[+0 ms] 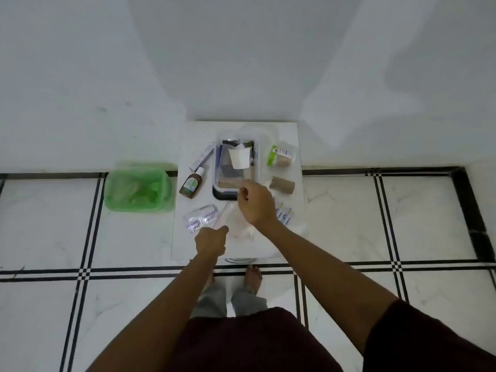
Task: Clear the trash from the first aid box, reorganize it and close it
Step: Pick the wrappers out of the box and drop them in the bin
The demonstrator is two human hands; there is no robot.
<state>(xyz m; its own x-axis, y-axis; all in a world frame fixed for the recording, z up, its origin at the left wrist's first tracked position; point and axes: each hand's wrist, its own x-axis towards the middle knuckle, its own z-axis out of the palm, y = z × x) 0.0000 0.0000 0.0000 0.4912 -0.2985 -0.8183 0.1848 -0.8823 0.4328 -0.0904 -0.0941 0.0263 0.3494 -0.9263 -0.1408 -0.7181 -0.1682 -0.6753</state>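
Observation:
The clear first aid box [216,170] stands open on a small white table [287,130], with a white paper cup [240,157], dark packets and brownish strips inside. My right hand [256,204] hovers at the box's near edge, fingers pinched on the top of a clear plastic bag [236,224] that hangs down to the table. My left hand [210,241] is closed on the bag's lower left edge. A brown antiseptic bottle [192,183] and a white tube carton [201,156] lie left of the box.
A green bin lined with a bag [138,190] stands on the floor left of the table. On the table lie a cotton swab pack [280,156], a cardboard roll [282,184], wipe sachets [284,214] and gauze packets [200,218]. My bare feet are under the near edge.

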